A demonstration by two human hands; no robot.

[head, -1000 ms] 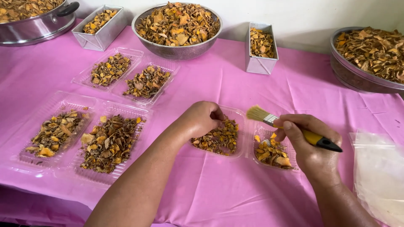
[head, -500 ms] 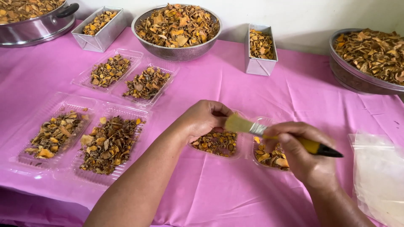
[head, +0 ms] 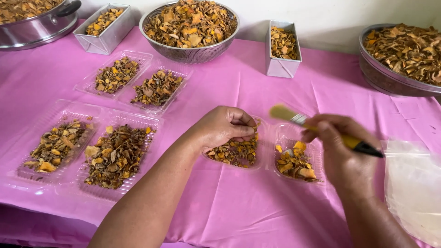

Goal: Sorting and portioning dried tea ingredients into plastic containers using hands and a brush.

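My left hand (head: pixel 224 127) rests with curled fingers on the far edge of a clear plastic tray (head: pixel 235 154) of dried orange-brown pieces, fingertips pinched over its contents. My right hand (head: pixel 342 154) grips a paintbrush (head: pixel 317 128) with a yellow handle and black end; its blurred bristles point left, hovering above a second clear tray (head: pixel 294 160) half full of the same pieces. Both trays sit side by side on the pink tablecloth (head: pixel 239 87).
Two pairs of filled clear trays (head: pixel 117 76) (head: pixel 115 156) lie to the left. At the back stand a metal colander (head: pixel 190 25), two small rectangular tins (head: pixel 103 27) (head: pixel 281 48), a pot (head: pixel 32 23) and a large pan (head: pixel 402 55). Clear plastic bags (head: pixel 413 188) lie at the right.
The brush swung left over the trays, then came back right and higher. My left hand stayed on the tray, its fingers curling tighter.
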